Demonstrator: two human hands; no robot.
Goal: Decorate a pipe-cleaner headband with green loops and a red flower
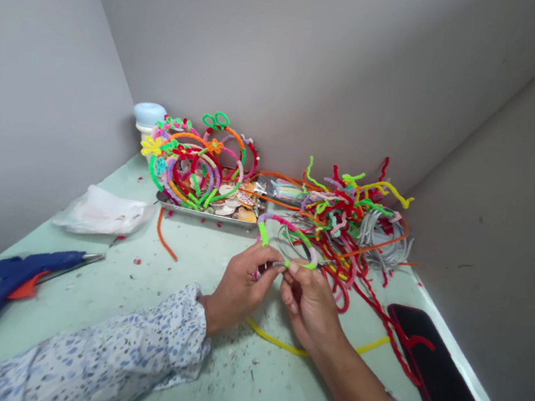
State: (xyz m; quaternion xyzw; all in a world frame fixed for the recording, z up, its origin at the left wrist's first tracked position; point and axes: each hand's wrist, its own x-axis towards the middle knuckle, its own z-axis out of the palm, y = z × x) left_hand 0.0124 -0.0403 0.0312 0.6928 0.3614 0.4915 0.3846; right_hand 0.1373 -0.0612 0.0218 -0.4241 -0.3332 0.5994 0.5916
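Observation:
A headband wrapped in colored pipe cleaner (289, 224), with purple, pink and green sections, is held up near the middle of the table. My left hand (245, 285) pinches a thin grey end at its lower side. Right beside it, my right hand (311, 301) has thumb and finger closed on the bright green tip of the same band. The fingertips of both hands nearly meet. Below the hands a yellow pipe cleaner (276, 342) curves across the table, partly hidden behind my right wrist.
Finished headbands (202, 164) stand in a metal tray (214, 217) at the back left, before a white bottle (149, 117). A tangled pipe cleaner pile (342, 205) and wire coil (382, 238) lie back right. Left are a plastic bag (102, 211) and glue gun (7, 289); right, a phone (450, 389).

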